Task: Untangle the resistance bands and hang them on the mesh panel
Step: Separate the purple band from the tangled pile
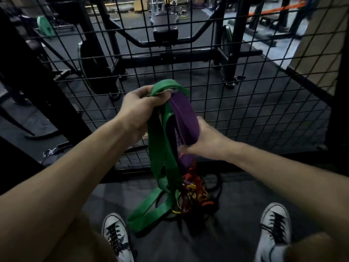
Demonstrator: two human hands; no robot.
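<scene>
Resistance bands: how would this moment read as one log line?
left hand grips green band | right hand grips purple band | mesh panel: nothing hung

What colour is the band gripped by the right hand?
Purple band, held in the right hand; head view.

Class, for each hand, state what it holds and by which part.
Left hand grips the top loops of the green band and purple band. Right hand grips the purple band lower down its loop.
</scene>
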